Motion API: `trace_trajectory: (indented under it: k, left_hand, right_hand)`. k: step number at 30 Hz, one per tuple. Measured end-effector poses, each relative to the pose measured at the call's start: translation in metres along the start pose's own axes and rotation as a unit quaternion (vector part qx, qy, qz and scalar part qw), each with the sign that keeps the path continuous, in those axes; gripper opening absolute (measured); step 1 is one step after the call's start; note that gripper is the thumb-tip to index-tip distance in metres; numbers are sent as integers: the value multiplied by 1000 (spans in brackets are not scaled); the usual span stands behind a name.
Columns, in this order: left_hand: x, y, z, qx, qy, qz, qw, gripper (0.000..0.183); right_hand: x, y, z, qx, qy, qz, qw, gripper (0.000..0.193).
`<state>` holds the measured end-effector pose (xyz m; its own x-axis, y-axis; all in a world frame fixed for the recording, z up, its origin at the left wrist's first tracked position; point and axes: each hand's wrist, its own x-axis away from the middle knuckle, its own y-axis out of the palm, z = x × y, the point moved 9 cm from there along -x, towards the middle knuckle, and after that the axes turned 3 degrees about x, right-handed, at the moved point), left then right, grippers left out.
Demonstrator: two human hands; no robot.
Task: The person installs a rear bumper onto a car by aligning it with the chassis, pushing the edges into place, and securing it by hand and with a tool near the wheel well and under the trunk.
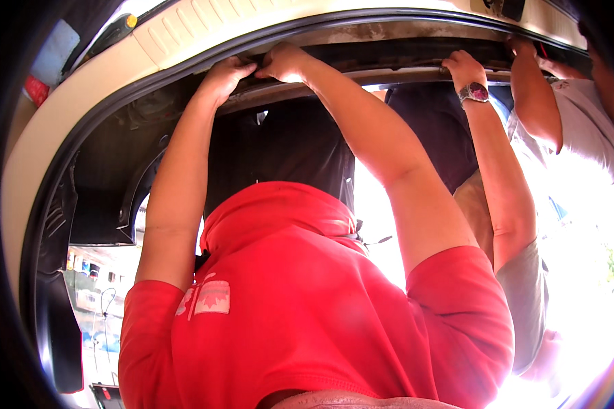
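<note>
My left hand (226,78) is closed at the far edge of the vehicle opening, its fingertips and thumb pressed together on the dark edge there. Right beside it, almost touching, my right hand (284,63) has its fingers curled down at the same place. Whatever the fingertips of either hand grip is hidden by the hands. A long dark strip (389,56) runs rightward from my right hand. Just below both hands passes a brownish ledge (269,89). The black rubber seal (177,70) curves past my left hand along the beige body frame (133,60).
On the right, a co-worker's hand (465,67) with a wristwatch (474,92) rests on the strip. Another person's arm (533,95) reaches the strip's right end. A black panel (102,198) hangs at left. A red object (37,90) lies beyond the frame.
</note>
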<state>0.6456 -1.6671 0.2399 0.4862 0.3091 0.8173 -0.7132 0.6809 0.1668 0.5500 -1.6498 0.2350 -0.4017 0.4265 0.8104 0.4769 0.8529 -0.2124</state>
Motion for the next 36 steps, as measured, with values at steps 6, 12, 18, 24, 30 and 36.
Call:
trace_trajectory:
  k: [6,12,18,24,30,36]
  left_hand:
    - [4,-3,5,-159,-99,61,980,51]
    - [-11,5,-19,51,-18,-23,998,28]
    - [-8,8,-12,44,3,-51,998,30]
    - [-8,-3,-15,-116,31,-18,993,43]
    - [8,12,-6,-259,-83,-43,961,79]
    - [2,34,-8,-280,-43,-133,950,84]
  right_hand:
    - [-2,-3,1,112,13,51,992,45]
    - [-5,8,6,-89,1,-3,996,42]
    - [0,3,-1,-71,-18,-15,997,43]
    - [-11,9,-14,72,-40,2,997,47]
    - [50,-11,-16,-5,71,36,997,43]
    - [156,-45,11,162,134,129,969,58]
